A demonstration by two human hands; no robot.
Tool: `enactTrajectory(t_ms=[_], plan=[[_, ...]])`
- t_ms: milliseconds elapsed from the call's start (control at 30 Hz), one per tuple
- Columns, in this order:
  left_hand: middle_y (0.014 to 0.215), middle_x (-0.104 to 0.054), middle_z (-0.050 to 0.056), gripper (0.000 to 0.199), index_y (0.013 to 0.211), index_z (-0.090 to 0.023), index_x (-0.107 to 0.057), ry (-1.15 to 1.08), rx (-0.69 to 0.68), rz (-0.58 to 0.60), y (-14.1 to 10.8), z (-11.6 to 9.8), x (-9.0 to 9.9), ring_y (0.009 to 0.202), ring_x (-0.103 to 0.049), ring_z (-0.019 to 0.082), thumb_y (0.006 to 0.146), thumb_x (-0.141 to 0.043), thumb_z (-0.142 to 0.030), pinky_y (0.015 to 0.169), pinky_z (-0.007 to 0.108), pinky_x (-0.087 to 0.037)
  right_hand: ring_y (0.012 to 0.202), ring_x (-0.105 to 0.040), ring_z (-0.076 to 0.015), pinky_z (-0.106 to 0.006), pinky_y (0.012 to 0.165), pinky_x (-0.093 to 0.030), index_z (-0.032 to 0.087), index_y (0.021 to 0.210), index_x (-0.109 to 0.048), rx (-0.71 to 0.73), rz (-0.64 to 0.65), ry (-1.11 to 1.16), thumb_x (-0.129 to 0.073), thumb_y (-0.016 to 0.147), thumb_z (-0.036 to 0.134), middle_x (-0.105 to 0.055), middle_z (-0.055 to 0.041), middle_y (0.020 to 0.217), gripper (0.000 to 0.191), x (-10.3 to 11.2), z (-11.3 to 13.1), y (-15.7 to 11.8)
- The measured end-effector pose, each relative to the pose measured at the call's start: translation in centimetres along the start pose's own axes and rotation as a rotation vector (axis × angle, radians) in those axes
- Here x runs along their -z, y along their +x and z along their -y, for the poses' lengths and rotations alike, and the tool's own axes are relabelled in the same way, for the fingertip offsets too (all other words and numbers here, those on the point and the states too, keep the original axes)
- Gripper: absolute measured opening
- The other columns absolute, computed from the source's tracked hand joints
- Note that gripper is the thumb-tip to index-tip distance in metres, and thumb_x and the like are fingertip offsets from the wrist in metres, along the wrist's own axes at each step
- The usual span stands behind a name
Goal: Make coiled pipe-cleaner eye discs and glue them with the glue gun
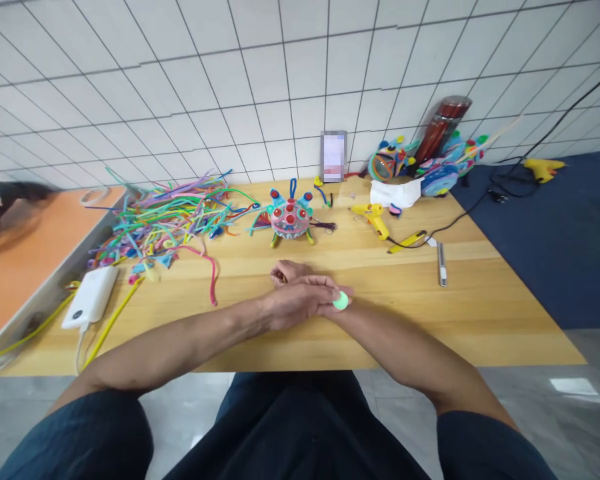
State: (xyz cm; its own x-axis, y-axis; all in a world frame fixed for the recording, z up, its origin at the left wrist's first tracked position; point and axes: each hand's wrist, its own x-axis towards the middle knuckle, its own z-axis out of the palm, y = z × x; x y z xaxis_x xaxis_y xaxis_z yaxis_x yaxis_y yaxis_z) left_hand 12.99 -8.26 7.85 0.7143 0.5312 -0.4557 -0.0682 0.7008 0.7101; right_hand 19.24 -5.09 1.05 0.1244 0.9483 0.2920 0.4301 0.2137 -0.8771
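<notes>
My left hand [303, 301] lies across my right wrist, its thumb and fingers closed round a small, round, pale green piece [341, 301]. Whether that piece is a ball or a flat disc, I cannot tell. Beneath and beyond it, my right hand [291, 271] rests on the wooden table with curled fingers; anything inside them is hidden. Just past my hands stands a colourful creature figure [291, 217] made of pipe cleaners, with red eyes, blue horns, a looped top and yellow-green feet.
Loose pipe cleaners [175, 210] are heaped at left, near a white power bank [91, 297]. On the right lie a yellow glue gun [373, 217], a yellow cutter [407, 241] and a grey cutter [442, 265]. A phone [333, 157] and a red flask [441, 130] lean by the tiled wall.
</notes>
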Motion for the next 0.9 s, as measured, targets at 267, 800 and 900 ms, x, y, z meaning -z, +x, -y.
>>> enactTrajectory(t_ms=[267,800,900], plan=[[0.105,-0.077,0.009,0.027,0.082,-0.015,-0.066,-0.016,-0.015,0.051,-2.0,-2.6,2.1,0.096,-0.076,0.020,0.080,-0.088,-0.031,0.078,0.029,-0.060,0.065,-0.063,-0.0033,-0.016,0.054,-0.041,0.019,0.067,-0.069,0.016,0.431,0.003,-0.043,0.096,0.014,-0.067,0.0069,0.065,0.039,0.6,-1.6,1.8],[0.105,-0.079,0.006,0.012,0.081,-0.018,-0.073,0.254,0.025,0.258,-3.4,-2.6,8.1,0.111,-0.070,0.020,0.082,-0.079,-0.028,0.109,0.038,-0.045,0.066,-0.054,-0.0121,-0.026,0.063,-0.044,0.021,0.084,-0.064,-0.159,0.388,0.301,-0.068,0.082,0.038,-0.061,0.0039,0.072,0.017,0.9,-1.4,2.5],[0.093,-0.076,0.004,0.013,0.083,-0.019,-0.073,0.274,-0.138,0.203,-3.5,-3.4,8.6,0.091,-0.068,0.016,0.084,-0.077,-0.032,0.090,0.031,-0.051,0.060,-0.049,-0.0108,-0.025,0.057,-0.040,0.021,0.080,-0.065,-0.300,0.359,0.378,-0.073,0.079,0.038,-0.058,0.0051,0.068,0.019,1.9,-0.5,3.2]])
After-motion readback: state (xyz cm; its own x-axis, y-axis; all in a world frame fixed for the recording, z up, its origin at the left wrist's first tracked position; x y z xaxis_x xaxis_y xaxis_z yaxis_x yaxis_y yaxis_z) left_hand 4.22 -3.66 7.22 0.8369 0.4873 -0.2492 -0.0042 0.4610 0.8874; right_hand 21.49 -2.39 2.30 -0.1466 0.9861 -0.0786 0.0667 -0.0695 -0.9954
